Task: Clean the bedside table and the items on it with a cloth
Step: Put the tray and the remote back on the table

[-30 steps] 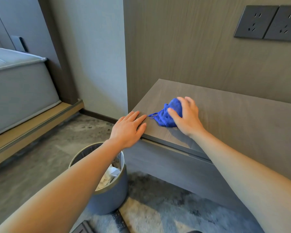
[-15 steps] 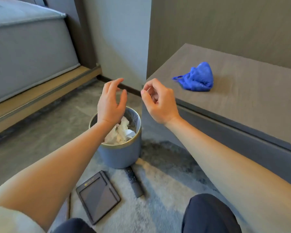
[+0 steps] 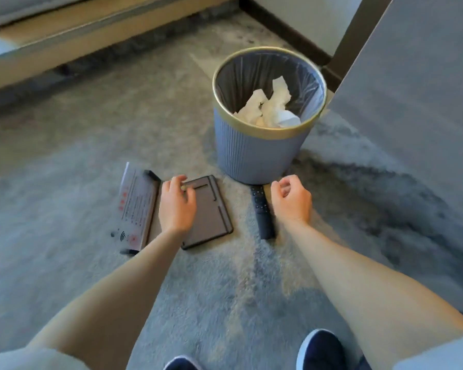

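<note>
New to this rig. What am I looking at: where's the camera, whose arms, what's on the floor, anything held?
No machine here: the grips are a person's two bare hands. The one picture comes from a wide-angle camera on the person's head, looking down. On the carpet lie a clear sign stand, a dark flat case and a black remote, near a blue bin with crumpled paper inside. The bedside table is at the right edge. The left hand is over the case, fingers curled at its far end; whether it grips it, I cannot tell. The right hand hovers by the remote, loosely curled, holding nothing.
</note>
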